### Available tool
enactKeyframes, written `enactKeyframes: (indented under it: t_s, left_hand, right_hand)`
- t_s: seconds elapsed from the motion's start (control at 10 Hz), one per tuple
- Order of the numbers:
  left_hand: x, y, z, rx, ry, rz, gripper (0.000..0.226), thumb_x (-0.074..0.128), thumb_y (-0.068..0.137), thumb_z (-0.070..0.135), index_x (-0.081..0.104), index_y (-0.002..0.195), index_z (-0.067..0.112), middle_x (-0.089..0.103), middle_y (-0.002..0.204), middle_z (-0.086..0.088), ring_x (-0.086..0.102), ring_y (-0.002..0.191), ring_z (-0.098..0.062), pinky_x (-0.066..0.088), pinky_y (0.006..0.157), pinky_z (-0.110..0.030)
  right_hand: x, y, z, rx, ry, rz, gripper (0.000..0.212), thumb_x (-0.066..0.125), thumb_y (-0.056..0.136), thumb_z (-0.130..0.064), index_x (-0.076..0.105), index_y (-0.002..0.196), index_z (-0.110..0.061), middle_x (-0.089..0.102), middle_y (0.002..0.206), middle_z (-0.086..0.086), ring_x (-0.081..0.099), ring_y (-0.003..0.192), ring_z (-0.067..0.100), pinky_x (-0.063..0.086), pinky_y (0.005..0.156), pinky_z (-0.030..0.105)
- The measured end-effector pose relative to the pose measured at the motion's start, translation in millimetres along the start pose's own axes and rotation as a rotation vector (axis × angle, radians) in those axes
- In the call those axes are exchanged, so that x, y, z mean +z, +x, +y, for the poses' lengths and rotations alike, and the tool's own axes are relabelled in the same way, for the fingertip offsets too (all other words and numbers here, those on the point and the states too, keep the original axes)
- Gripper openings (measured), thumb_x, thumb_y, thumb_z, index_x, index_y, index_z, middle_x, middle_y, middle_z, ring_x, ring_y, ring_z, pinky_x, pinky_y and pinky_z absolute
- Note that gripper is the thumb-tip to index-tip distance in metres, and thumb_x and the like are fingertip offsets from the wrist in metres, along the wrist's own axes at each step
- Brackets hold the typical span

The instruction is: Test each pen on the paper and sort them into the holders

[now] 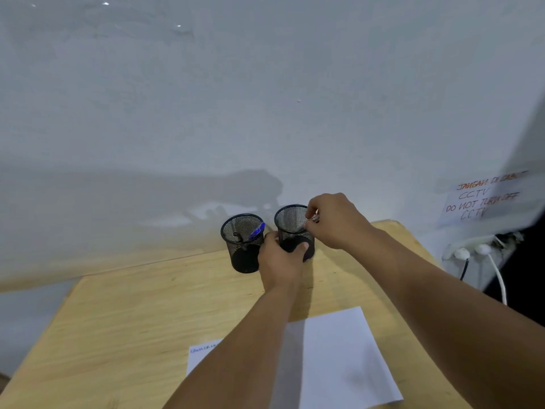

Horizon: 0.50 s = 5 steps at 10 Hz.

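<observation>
**Pen held at rim of right holder, left hand steadying it**

Two black mesh holders stood upright side by side at the far edge of the wooden table (pixel 132 314), close to the wall. The left holder (pixel 243 243) contained a blue pen (pixel 257 231) leaning against its right rim, plus a dark pen (pixel 238 237) lower inside. The left hand (pixel 280 261) gripped the right holder (pixel 292 228) around its lower wall, thumb across the front. The right hand (pixel 333 222) was over that holder's right rim, fingertips pinching a thin pen (pixel 313 221); the pen's colour and tip could not be made out. The sheet of white paper (pixel 339 355) lay on the near part of the table, partly under the forearms, with a line of small writing at its left edge. On the wall to the right hung a handwritten notice (pixel 483 199) about CCTV, above plugged-in sockets (pixel 472 252).
</observation>
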State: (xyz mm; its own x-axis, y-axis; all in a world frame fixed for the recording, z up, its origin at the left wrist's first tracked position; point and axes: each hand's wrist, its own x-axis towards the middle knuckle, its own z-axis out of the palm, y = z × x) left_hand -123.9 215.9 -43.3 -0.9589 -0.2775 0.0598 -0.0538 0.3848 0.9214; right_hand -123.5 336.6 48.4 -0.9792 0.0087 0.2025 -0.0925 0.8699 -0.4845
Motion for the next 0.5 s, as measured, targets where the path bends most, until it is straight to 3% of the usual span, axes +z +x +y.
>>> enactKeyframes:
  t_s: [0.2,0.3,0.4,0.5]
  left_hand:
    - [-2.8,-1.4,0.4,0.011,0.024,-0.033,0.043,0.081,0.075,0.028,0.060,0.112,0.019,0.069,0.106,0.002,0.064,0.100,-0.016,0.044,0.082,-0.024]
    - [-12.4,-10.5,2.7,0.049,0.042,-0.066,0.041,0.078,0.080,0.024,0.059,0.115,0.012,0.059,0.097,0.013,0.056,0.092,-0.008,0.036,0.078,-0.020]
    - [-28.5,-23.1,0.6,0.077,0.059,-0.097,0.034,0.074,0.084,0.023,0.061,0.114,0.014,0.050,0.085,0.023,0.054,0.090,-0.007,0.035,0.074,-0.020]
    - [-45.9,-37.8,-8.3,0.125,0.079,-0.111,0.035,0.068,0.087,0.029,0.063,0.120,0.019,0.064,0.109,0.015,0.058,0.108,-0.009,0.043,0.085,-0.022]
  right_hand:
    - [1.7,-3.2,-0.7,-0.043,0.030,0.028,0.032,0.074,0.082,-0.033,0.065,0.109,-0.017,0.069,0.095,0.006,0.064,0.095,0.028,0.048,0.073,0.031]
    - [-2.0,-15.6,-1.0,-0.045,0.021,0.034,0.053,0.072,0.085,-0.038,0.051,0.132,-0.024,0.068,0.110,0.008,0.061,0.108,0.030,0.047,0.083,0.036]
    - [-6.9,-32.2,-2.5,-0.039,0.003,0.069,0.055,0.068,0.087,-0.042,0.047,0.135,-0.027,0.067,0.114,0.005,0.060,0.109,0.028,0.048,0.086,0.037]
    - [-4.5,-58.3,-1.1,-0.039,0.023,0.093,0.046,0.065,0.086,-0.043,0.051,0.128,-0.032,0.066,0.112,-0.004,0.061,0.091,0.020,0.050,0.080,0.035]
